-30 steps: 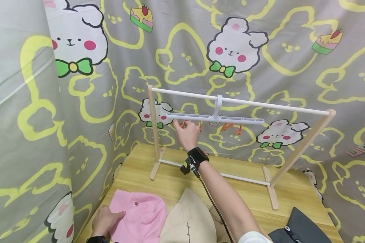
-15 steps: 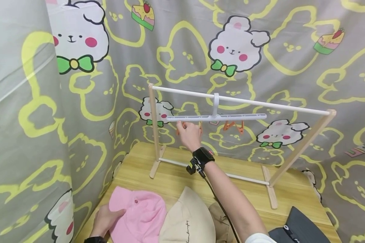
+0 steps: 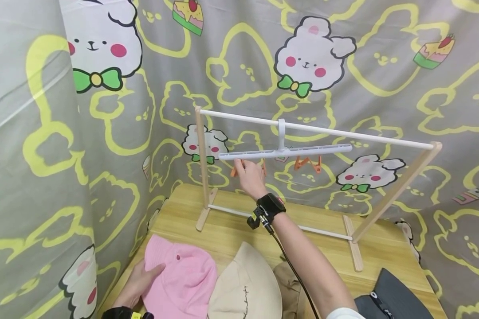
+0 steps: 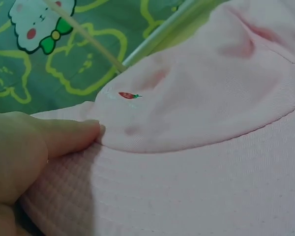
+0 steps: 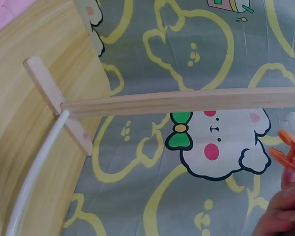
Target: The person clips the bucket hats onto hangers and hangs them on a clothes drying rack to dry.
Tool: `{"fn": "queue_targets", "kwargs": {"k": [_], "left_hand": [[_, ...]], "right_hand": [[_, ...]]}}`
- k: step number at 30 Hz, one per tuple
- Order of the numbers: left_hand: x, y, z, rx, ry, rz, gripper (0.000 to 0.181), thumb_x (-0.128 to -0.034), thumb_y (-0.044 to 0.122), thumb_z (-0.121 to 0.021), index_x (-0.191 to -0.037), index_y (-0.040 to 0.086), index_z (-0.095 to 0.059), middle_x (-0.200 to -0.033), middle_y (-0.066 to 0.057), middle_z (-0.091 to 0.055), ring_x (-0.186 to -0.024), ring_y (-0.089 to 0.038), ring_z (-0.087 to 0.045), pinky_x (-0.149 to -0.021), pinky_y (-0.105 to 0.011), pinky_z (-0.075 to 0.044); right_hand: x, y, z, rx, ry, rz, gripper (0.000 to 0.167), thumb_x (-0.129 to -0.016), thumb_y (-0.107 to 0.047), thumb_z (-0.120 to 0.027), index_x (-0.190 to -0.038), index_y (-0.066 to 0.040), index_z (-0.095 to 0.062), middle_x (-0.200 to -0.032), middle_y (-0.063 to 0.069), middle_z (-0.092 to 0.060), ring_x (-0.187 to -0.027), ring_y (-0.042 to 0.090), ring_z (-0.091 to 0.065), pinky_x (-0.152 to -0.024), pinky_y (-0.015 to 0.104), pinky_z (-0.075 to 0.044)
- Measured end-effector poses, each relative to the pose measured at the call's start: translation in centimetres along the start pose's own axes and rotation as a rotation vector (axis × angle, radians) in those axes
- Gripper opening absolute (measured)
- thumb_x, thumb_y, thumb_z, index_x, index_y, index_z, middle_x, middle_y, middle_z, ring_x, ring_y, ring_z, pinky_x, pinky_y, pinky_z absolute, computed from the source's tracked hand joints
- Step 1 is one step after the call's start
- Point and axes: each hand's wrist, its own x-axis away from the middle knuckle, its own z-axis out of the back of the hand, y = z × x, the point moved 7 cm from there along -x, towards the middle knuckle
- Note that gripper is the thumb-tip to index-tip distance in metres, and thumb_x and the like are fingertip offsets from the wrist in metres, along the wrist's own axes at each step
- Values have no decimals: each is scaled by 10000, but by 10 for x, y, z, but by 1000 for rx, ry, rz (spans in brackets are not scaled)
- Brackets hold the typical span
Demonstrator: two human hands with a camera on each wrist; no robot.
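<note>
In the head view my right hand (image 3: pixel 252 177) pinches an orange clip (image 3: pixel 234 170) under the left end of a white hanger (image 3: pixel 255 155). The right wrist view shows that clip (image 5: pixel 289 150) above the fingers of the hand (image 5: pixel 285 206). My left hand (image 3: pixel 137 282) grips the brim of a pink bucket hat (image 3: pixel 187 274) on the table. Close up in the left wrist view, the thumb of the left hand (image 4: pixel 44 147) lies on the pink hat (image 4: pixel 187 108), beside a small red embroidery; its other fingers are mostly hidden.
The hanger hangs from a wooden rack's white top rod (image 3: pixel 343 133), with more orange clips (image 3: pixel 308 165) beneath it. On the table (image 3: pixel 183 206) lie a beige hat (image 3: pixel 247 283), a brown one (image 3: pixel 289 288) partly behind my forearm, and a dark hat (image 3: pixel 399 294). Patterned curtains surround the table.
The hanger has tilted, its left end lower and its right end higher. My right hand has shifted slightly right with the clip. My left hand stays on the pink hat's brim.
</note>
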Motion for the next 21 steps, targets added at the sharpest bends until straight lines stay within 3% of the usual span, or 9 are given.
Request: {"fn": "queue_targets", "kwargs": {"k": [3,6,10,14,16,18,19,21], "left_hand": [[-1,2,3,13,51,-16,686,-955,277,-783,-1445,-80,-462,-1344,-302,-599,-1127,-290,-626,-861,-308,-507],[-2,3,7,3,100,-9,754,-939,321,-800,-1481,-63,-444,-1377,-301,-586,-1130,-284,-633,-859,-280,-498],[2,4,11,39,129,8,678,-965,314,-765,-1452,-76,-498,-1237,-240,-667,-945,-201,-667,-769,-280,-534],[10,18,15,78,138,-18,560,-968,216,-750,-1370,-128,-568,-1104,-197,-706,-826,-154,-655,-687,-292,-554],[14,28,14,77,107,-58,533,-967,141,-727,-1395,-123,-551,-1149,-234,-697,-878,-185,-675,-717,-302,-568],[18,39,10,55,45,-107,557,-980,76,-677,-1468,-110,-484,-1295,-298,-641,-1040,-287,-689,-847,-358,-581],[20,44,7,43,3,-126,591,-991,62,-648,-1513,-105,-425,-1391,-325,-579,-1156,-364,-661,-947,-417,-562],[24,53,2,25,-84,-159,661,-1017,33,-578,-1593,-85,-277,-1574,-354,-381,-1398,-480,-475,-1135,-537,-418]], "right_hand": [[1,1,1,3,0,10,560,-1120,-443,-379,-745,-213,-724,-811,-20,-733,-736,224,-609,-836,426,-430],[3,3,2,-2,2,15,550,-1120,-431,-389,-745,-204,-719,-819,-14,-739,-733,235,-618,-770,409,-430],[5,5,2,-5,2,15,547,-1122,-440,-394,-752,-202,-719,-818,-15,-737,-710,235,-608,-718,387,-404],[5,8,1,0,0,19,550,-1125,-453,-391,-770,-196,-724,-820,-2,-736,-685,239,-590,-690,385,-398],[7,8,1,-7,3,19,551,-1127,-449,-390,-774,-192,-726,-818,10,-735,-669,246,-585,-676,386,-405],[8,10,2,-13,11,17,555,-1129,-437,-385,-769,-191,-729,-816,13,-736,-669,235,-595,-678,381,-417],[8,10,2,-14,18,16,556,-1129,-430,-384,-765,-190,-730,-811,14,-735,-668,229,-601,-678,377,-424],[10,12,2,-27,31,14,557,-1130,-412,-383,-761,-184,-732,-796,21,-729,-666,230,-610,-669,375,-436]]}}
